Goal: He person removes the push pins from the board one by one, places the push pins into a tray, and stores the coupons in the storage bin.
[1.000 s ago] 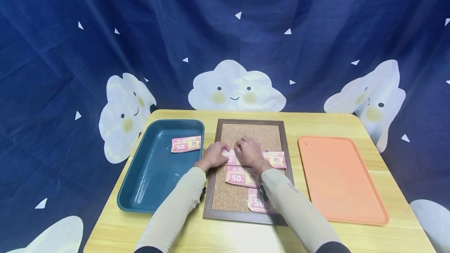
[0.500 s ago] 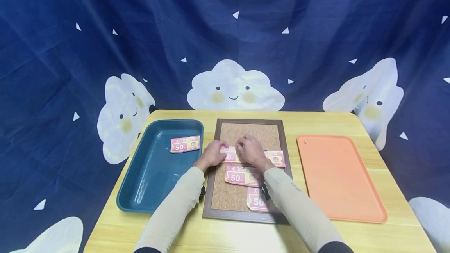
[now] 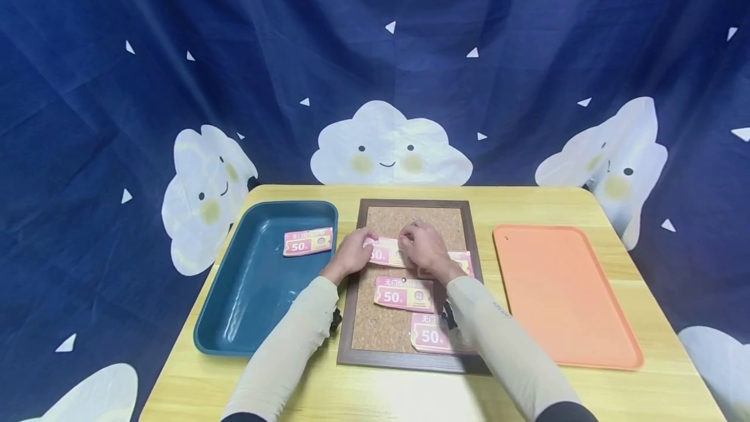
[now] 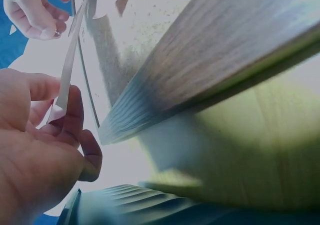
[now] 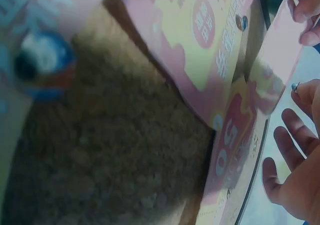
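Losing the pin (image 5: 295, 86) looks the likeliest slip from here, since it is tiny and sits right at the fingertips of the right hand (image 3: 424, 246), which seems to be pinching it; the held coupon (image 3: 383, 253) could also bend or swing askew, because the left hand (image 3: 353, 251) grasps it by its left end alone, thumb against fingers, and its far end looks unsupported; the right sleeve (image 3: 498, 337) reaches over the lowest coupon (image 3: 430, 334) and might brush it out of line if the arm drops.

The held coupon lies between the two hands, raised and tilted above the cork board (image 3: 381, 331); its right end comes just beside the right fingers in the head view, though whether they touch it I cannot tell; the right coupon (image 3: 463, 262) is partly hidden behind the right wrist; the middle coupon (image 3: 404, 295) lies on the board nearer the person, below both hands.
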`<action>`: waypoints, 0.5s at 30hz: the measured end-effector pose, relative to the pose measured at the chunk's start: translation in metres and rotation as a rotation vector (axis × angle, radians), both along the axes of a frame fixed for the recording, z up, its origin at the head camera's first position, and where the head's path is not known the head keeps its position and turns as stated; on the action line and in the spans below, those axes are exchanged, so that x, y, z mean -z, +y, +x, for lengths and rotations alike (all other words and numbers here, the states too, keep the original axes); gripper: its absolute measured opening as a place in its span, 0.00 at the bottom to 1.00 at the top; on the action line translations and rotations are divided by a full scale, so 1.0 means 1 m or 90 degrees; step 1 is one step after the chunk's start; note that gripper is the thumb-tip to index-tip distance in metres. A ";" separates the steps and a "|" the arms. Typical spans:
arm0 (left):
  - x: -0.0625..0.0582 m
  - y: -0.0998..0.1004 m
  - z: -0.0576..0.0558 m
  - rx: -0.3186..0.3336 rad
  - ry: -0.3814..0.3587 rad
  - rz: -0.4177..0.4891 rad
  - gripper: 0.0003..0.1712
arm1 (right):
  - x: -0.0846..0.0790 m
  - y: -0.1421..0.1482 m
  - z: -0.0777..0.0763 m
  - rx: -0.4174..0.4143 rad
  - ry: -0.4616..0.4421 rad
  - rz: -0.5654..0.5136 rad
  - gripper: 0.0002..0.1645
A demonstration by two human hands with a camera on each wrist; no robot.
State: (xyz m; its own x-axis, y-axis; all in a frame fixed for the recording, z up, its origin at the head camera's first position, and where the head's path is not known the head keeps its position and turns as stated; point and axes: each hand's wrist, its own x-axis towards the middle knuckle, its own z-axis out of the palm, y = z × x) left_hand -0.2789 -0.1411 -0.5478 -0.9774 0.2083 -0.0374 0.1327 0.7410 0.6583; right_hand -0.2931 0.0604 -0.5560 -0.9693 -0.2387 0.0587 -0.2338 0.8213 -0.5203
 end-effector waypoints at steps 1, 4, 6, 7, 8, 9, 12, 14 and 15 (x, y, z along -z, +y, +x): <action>-0.001 0.000 0.000 -0.005 -0.002 0.003 0.14 | 0.000 0.001 -0.001 0.003 -0.005 -0.002 0.11; -0.002 0.001 -0.001 -0.018 -0.006 0.010 0.14 | -0.003 0.004 -0.002 0.014 -0.010 -0.010 0.11; -0.004 0.001 -0.001 -0.027 -0.008 0.011 0.14 | -0.004 0.005 -0.002 0.018 -0.008 -0.014 0.11; -0.004 0.001 -0.001 -0.032 -0.007 0.012 0.14 | -0.005 0.006 -0.002 0.019 -0.007 -0.014 0.11; -0.005 0.001 -0.001 -0.035 -0.007 0.012 0.14 | -0.006 0.006 -0.002 0.021 -0.005 -0.015 0.11; -0.006 0.001 -0.001 -0.039 -0.007 0.012 0.14 | -0.007 0.007 -0.002 0.022 -0.004 -0.018 0.11; -0.008 0.001 -0.001 -0.049 -0.005 0.023 0.15 | -0.010 0.009 -0.001 0.034 -0.007 -0.019 0.11; -0.010 0.001 -0.001 -0.056 -0.003 0.034 0.15 | -0.011 0.010 -0.001 0.040 -0.004 -0.019 0.11; -0.011 0.000 -0.001 -0.059 0.001 0.040 0.15 | -0.012 0.011 -0.001 0.041 0.001 -0.021 0.12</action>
